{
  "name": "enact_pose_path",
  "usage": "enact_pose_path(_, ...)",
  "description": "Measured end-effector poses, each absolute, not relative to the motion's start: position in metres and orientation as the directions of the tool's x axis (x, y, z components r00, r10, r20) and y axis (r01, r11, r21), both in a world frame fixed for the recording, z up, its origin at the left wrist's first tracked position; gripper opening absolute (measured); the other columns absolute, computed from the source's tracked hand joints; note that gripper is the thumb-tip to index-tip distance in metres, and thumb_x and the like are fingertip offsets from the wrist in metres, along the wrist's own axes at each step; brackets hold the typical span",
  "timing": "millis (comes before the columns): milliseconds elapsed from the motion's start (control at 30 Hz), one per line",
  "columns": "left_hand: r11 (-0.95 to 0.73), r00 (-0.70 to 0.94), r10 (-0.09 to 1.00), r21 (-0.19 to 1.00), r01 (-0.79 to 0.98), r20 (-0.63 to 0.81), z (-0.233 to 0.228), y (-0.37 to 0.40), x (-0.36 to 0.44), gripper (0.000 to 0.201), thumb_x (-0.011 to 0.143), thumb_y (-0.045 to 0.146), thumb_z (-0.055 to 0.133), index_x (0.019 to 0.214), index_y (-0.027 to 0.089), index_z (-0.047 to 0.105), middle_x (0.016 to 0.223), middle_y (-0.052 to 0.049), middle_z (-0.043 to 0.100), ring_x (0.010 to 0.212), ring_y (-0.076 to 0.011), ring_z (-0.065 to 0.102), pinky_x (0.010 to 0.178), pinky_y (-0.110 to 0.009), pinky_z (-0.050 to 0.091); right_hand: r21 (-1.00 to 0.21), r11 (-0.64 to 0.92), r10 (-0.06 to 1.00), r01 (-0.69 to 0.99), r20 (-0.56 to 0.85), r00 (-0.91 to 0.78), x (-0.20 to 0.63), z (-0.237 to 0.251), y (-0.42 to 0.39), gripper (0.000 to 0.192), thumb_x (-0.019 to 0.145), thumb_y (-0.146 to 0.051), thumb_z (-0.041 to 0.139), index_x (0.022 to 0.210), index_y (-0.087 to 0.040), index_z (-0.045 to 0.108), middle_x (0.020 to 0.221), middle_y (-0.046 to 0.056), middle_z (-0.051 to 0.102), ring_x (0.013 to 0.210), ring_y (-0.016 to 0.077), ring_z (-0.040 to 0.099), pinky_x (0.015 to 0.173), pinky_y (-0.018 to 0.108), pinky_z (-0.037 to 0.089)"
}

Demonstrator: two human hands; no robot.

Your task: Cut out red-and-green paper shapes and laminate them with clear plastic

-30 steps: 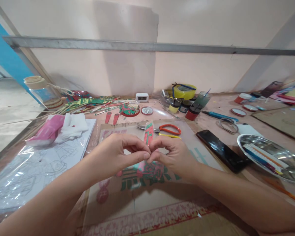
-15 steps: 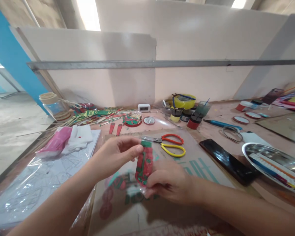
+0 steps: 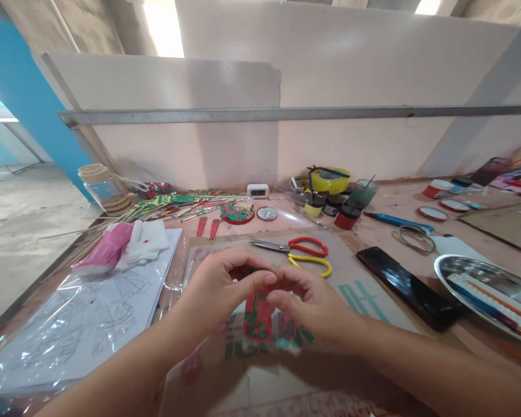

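Between my hands hangs a small flat red piece with green painted markings (image 3: 259,315), its upper end hidden behind my fingers. My left hand (image 3: 232,284) pinches it at the top, thumb against fingers. From the other side my right hand (image 3: 306,295) pinches at the same upper end, its fingertips meeting those of the left. Below the hands lies a plastic-covered cardboard sheet (image 3: 217,382) with green printing. Just beyond my fingers rest scissors (image 3: 293,248) with one red and one yellow handle, blades pointing left.
Left are paper with line drawings (image 3: 108,318) under clear plastic and a pink packet (image 3: 106,249). A phone (image 3: 406,286) and metal bowl (image 3: 443,269) holding paint tubes stand right. Behind are paint jars (image 3: 347,217), yellow tape (image 3: 330,180) and a small white clock (image 3: 257,191).
My right hand has moved from the piece's lower end up to its top, beside my left fingers. The piece now hangs lower between the hands. The view has shifted slightly.
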State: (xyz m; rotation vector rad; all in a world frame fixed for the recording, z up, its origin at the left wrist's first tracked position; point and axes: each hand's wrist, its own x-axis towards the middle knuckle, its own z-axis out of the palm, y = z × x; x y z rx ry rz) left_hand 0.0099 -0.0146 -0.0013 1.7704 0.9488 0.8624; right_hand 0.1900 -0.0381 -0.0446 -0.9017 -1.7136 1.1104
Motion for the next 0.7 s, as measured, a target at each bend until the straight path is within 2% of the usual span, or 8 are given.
enact_pose_path(133, -0.263, 0.408, 0.9, 0.938, 0.227, 0.154, -0.003, -0.014, 0.011, 0.019, 0.083, 0.033, 0.071, 0.097, 0.021, 0.076, 0.083, -0.001, 0.073, 0.074, -0.0148, 0.064, 0.065, -0.024, 0.05, -0.953, 0.304, 0.912, 0.016, 0.286, -0.296, 0.187, -0.047, -0.038, 0.014, 0.092, -0.028, 0.057, 0.08, -0.021, 0.059, 0.068, -0.001, 0.066, 0.062, 0.0146, 0.067, 0.059, 0.026, 0.053)
enact_pose_path(200, -0.314, 0.377, 0.903, 0.916, 0.251, 0.207, 0.001, -0.014, 0.009, 0.018, 0.084, 0.035, 0.07, 0.092, 0.021, 0.077, 0.085, -0.002, 0.074, 0.078, -0.0158, 0.065, 0.068, -0.024, 0.05, -0.935, 0.354, 0.909, 0.028, 0.337, -0.245, 0.188, -0.048, -0.037, 0.009, 0.091, -0.025, 0.058, 0.082, -0.022, 0.059, 0.07, -0.001, 0.066, 0.062, 0.0143, 0.067, 0.059, 0.025, 0.053)
enact_pose_path(267, -0.328, 0.353, 0.908, 0.906, 0.266, 0.225, 0.005, -0.014, 0.006, 0.019, 0.085, 0.036, 0.069, 0.089, 0.02, 0.078, 0.078, -0.002, 0.072, 0.072, -0.0143, 0.063, 0.063, -0.022, 0.048, -0.895, 0.435, 0.892, 0.101, 0.412, -0.188, 0.19, -0.05, -0.036, 0.004, 0.09, -0.022, 0.059, 0.087, -0.022, 0.062, 0.073, -0.001, 0.068, 0.065, 0.0144, 0.068, 0.061, 0.025, 0.054)
enact_pose_path(367, -0.193, 0.39, 0.917, 0.95, 0.246, 0.085, 0.007, -0.013, 0.004, 0.029, 0.091, 0.042, 0.062, 0.099, 0.019, 0.077, 0.054, 0.003, 0.062, 0.047, -0.0087, 0.051, 0.045, -0.019, 0.039, -0.83, 0.51, 0.86, 0.224, 0.485, -0.162, 0.193, -0.052, -0.033, 0.008, 0.09, -0.019, 0.058, 0.093, -0.021, 0.065, 0.076, 0.001, 0.07, 0.069, 0.0151, 0.069, 0.064, 0.026, 0.055)
enact_pose_path(433, -0.076, 0.453, 0.891, 0.978, 0.197, -0.022, 0.006, -0.013, 0.005, 0.035, 0.092, 0.048, 0.059, 0.104, 0.019, 0.075, 0.053, 0.003, 0.063, 0.04, -0.0068, 0.047, 0.039, -0.018, 0.034, -0.805, 0.531, 0.847, 0.263, 0.498, -0.185, 0.195, -0.053, -0.032, 0.009, 0.091, -0.017, 0.057, 0.093, -0.02, 0.066, 0.075, 0.001, 0.071, 0.068, 0.0148, 0.069, 0.064, 0.026, 0.055)
enact_pose_path(533, 0.033, 0.488, 0.869, 0.994, 0.103, -0.079, 0.001, -0.011, 0.007, 0.035, 0.089, 0.05, 0.064, 0.099, 0.018, 0.075, 0.065, -0.001, 0.072, 0.042, -0.0063, 0.054, 0.038, -0.015, 0.035, -0.778, 0.558, 0.83, 0.289, 0.514, -0.218, 0.195, -0.057, -0.032, 0.01, 0.092, -0.017, 0.056, 0.091, -0.021, 0.065, 0.076, 0.0, 0.072, 0.067, 0.0146, 0.069, 0.063, 0.025, 0.054)
enact_pose_path(700, 0.065, 0.474, 0.879, 0.998, 0.0, -0.058, -0.004, -0.01, 0.011, 0.03, 0.084, 0.046, 0.072, 0.09, 0.017, 0.076, 0.066, 0.0, 0.073, 0.046, -0.0061, 0.058, 0.04, -0.013, 0.04, -0.755, 0.578, 0.816, 0.31, 0.532, -0.226, 0.194, -0.061, -0.032, 0.009, 0.092, -0.018, 0.056, 0.089, -0.022, 0.064, 0.076, 0.0, 0.072, 0.068, 0.0147, 0.069, 0.062, 0.025, 0.052)
